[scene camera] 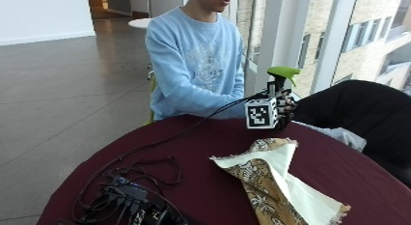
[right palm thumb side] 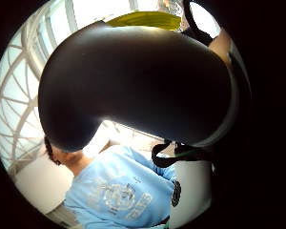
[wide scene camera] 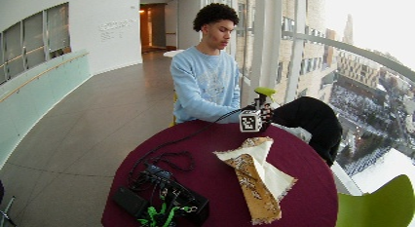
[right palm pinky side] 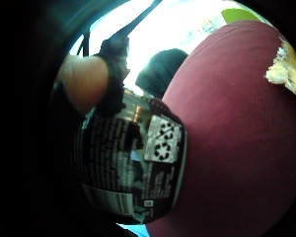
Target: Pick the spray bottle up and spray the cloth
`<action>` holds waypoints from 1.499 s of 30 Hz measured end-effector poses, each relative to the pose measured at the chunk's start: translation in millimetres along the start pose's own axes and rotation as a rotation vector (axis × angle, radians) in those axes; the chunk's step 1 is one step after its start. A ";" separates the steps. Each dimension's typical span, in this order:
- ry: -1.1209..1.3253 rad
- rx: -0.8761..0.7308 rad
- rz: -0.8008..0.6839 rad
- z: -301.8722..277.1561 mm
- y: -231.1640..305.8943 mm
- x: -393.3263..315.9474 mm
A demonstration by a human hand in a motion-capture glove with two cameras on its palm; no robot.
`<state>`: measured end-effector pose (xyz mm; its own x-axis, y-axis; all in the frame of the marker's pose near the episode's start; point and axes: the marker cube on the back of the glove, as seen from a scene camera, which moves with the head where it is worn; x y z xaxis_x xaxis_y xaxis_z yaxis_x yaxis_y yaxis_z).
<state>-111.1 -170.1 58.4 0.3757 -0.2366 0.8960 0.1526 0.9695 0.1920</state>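
Observation:
At the far edge of the round maroon table (scene camera: 193, 152) my gloved right hand (scene camera: 284, 109) grips a spray bottle (scene camera: 281, 77) with a green trigger head, held upright. Its lower part is hidden behind the hand in the outside view. The bottle's dark printed label (right palm pinky side: 133, 168) fills the little finger side palm view, with a finger (right palm pinky side: 84, 81) curled round it. A dark curved part of the sprayer (right palm thumb side: 133, 81) fills the thumb side view. The patterned cream and brown cloth (scene camera: 269, 176) lies crumpled on the table, nearer the camera than the hand and apart from the bottle.
A tangle of cables and a black electronics box (scene camera: 128, 196) lies on the table's near left. A black jacket (scene camera: 360, 114) hangs over a chair at the right, close behind the hand. A green chair (wide scene camera: 383, 202) stands beyond the table's right edge.

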 end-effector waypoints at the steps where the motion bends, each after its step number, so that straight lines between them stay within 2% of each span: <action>1: 0.002 0.010 -0.001 -1.2 0.9 -0.2; 7: 0.042 0.061 0.001 -31.4 16.5 -17.4; 11: 0.188 0.057 0.009 -59.5 44.4 -33.1; 17: 0.487 0.031 0.057 -100.6 115.6 -50.0; 29: 0.955 0.227 0.117 -160.4 258.9 -103.1; 36: 1.023 0.282 0.206 -197.6 306.5 -102.6; 45: 1.075 0.284 0.233 -206.5 321.1 -97.8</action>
<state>89.9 150.9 -50.2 0.9785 0.1515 0.1402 -0.1852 0.9442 0.2724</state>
